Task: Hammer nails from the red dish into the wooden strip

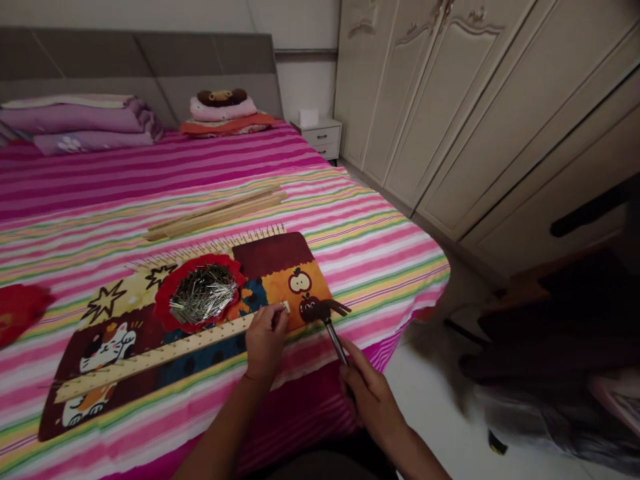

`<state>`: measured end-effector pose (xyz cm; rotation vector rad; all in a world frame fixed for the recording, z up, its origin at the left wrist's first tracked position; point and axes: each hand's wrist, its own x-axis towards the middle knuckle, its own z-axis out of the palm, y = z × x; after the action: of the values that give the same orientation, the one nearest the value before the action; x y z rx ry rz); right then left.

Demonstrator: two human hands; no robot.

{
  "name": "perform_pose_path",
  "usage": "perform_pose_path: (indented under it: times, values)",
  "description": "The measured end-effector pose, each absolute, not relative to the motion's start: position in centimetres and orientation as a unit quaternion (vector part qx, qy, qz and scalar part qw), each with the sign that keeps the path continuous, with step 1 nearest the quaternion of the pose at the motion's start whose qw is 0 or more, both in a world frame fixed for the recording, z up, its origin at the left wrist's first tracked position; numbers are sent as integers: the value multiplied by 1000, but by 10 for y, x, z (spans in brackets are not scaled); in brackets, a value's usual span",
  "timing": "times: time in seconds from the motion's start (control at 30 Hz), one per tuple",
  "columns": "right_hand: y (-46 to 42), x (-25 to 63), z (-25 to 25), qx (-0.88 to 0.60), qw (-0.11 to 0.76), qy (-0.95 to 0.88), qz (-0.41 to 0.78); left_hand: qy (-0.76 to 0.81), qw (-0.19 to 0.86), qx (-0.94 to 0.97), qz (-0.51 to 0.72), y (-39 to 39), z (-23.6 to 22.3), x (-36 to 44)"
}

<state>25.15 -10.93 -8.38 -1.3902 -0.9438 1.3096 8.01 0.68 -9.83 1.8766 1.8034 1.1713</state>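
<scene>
In my right hand (369,393) is a claw hammer (334,337), gripped by its handle. Its dark head hovers beside the right end of a pale wooden strip (185,345), over the patterned mat (270,256). My left hand (267,335) rests at that end of the strip with thumb and fingers pinched together; what they hold, if anything, is too small to make out. Several nails stand in a row along the strip. Just behind it, a red scalloped dish (163,301) holds a heap of loose metal nails (205,297).
Another strip (210,248) with upright nails lies along the mat's far edge. Bare wooden strips (220,212) lie beyond it on the striped bedspread (370,250). A red object (20,313) is at far left. Folded bedding, a nightstand (323,139) and wardrobes (425,100) stand farther back.
</scene>
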Motion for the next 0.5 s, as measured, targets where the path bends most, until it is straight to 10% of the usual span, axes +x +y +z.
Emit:
perform_pose_path:
  times: [0.5]
  values:
    - [-71, 240, -23, -548, 350, -620, 439, 618, 144, 677, 373, 6, -98, 82]
